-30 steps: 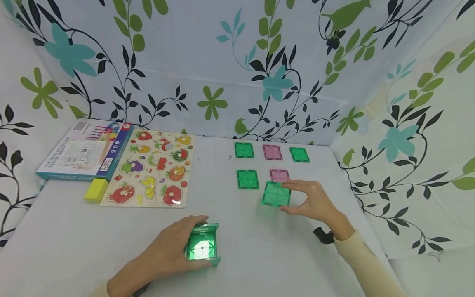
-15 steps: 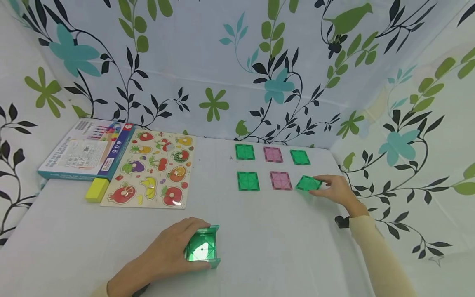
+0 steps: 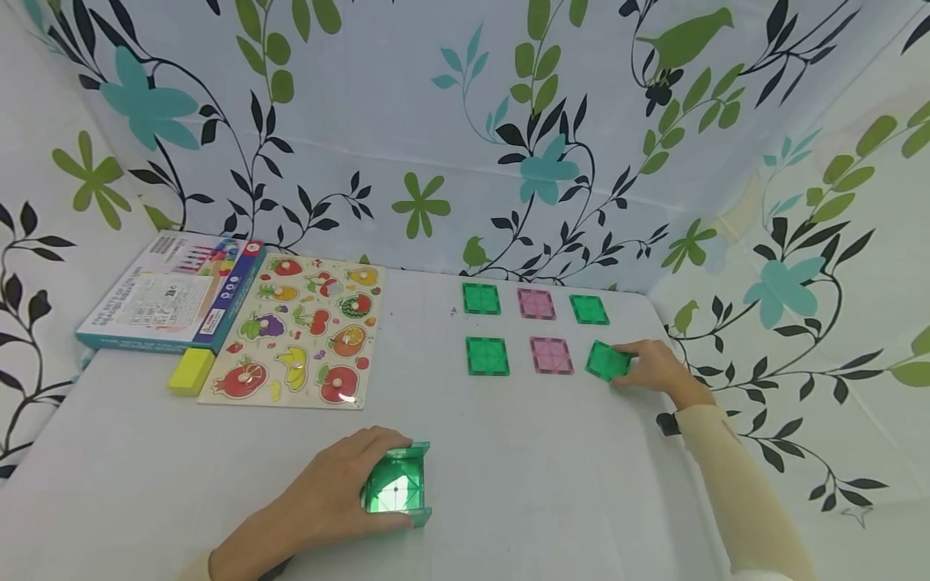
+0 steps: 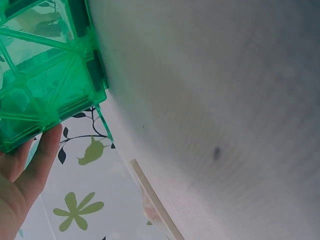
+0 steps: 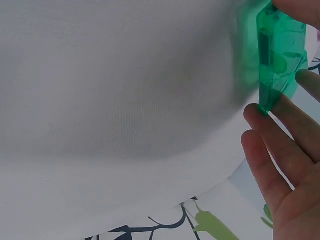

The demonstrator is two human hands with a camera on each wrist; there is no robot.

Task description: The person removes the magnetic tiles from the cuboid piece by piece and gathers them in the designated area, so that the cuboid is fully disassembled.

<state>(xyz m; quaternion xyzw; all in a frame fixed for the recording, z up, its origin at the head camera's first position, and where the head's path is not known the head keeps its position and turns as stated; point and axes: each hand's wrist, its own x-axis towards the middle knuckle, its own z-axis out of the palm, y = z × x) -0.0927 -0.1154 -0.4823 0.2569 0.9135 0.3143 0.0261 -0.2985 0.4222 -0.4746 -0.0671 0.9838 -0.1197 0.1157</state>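
Near the front of the table the left hand (image 3: pixel 327 494) grips a green translucent box of tiles (image 3: pixel 395 482) by two opposite sides. The left wrist view shows its green wall (image 4: pixel 47 70) with fingers (image 4: pixel 44 155) at its edge. At the right, the right hand (image 3: pixel 663 373) pinches a green square tile (image 3: pixel 607 361) between thumb and fingers, turned askew beside a pink tile (image 3: pixel 551 355). In the right wrist view this green tile (image 5: pixel 282 50) is seen nearly edge-on, close to the white surface.
Beyond lie a green tile (image 3: pixel 481 298), a pink one (image 3: pixel 536 304) and another green one (image 3: pixel 589 310); a green tile (image 3: pixel 488 356) starts the nearer row. At the left are a fruit puzzle board (image 3: pixel 298 331), a boxed set (image 3: pixel 170 290) and a yellow block (image 3: pixel 191 371).
Since the first frame the right hand has carried its green tile rightward past the nearer pink tile, then turned it and brought it slightly nearer. The left hand has hardly moved.
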